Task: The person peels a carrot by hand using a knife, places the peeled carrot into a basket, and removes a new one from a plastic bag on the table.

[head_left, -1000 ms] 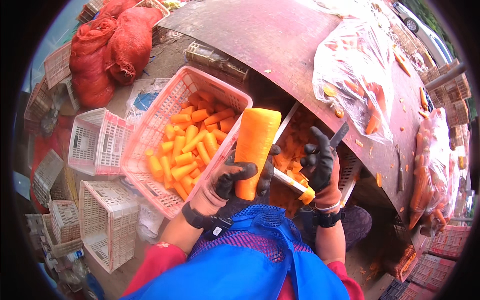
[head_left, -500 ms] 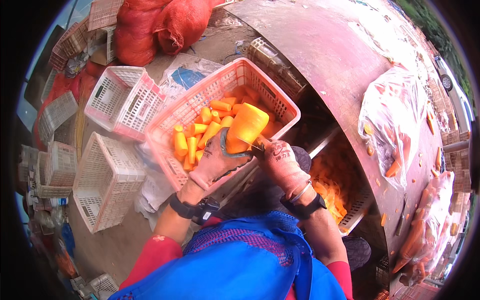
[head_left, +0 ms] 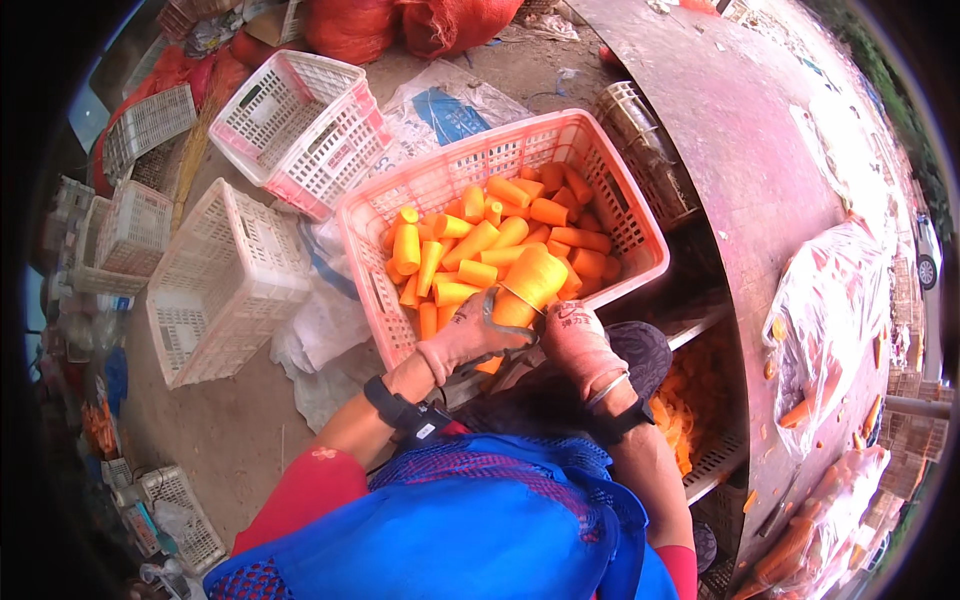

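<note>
My left hand (head_left: pixel 468 334), in a pinkish work glove with grey on the fingers, grips a thick orange carrot piece (head_left: pixel 537 275) over the near edge of a pink plastic crate (head_left: pixel 640 238). A thin metal blade (head_left: pixel 521 302) crosses the carrot's lower part. My right hand (head_left: pixel 576 342), gloved alike, is closed at the blade's right end; the handle is hidden in its fingers, so I cannot tell the exact kind of tool. Inside the crate lie many short carrot pieces (head_left: pixel 478 242) with smooth, bright surfaces.
Orange peelings (head_left: pixel 676 425) fill a crate low on my right, under the edge of a large board (head_left: pixel 720 130). Carrots in clear plastic bags (head_left: pixel 835 315) lie on that board. Two pale crates (head_left: pixel 225 290) stand to the left; red sacks (head_left: pixel 455 22) are beyond.
The view has shifted, so the crate shows more of its carrot pieces. The held carrot has come lower and nearer, tilted differently, with the blade now across its lower part.
</note>
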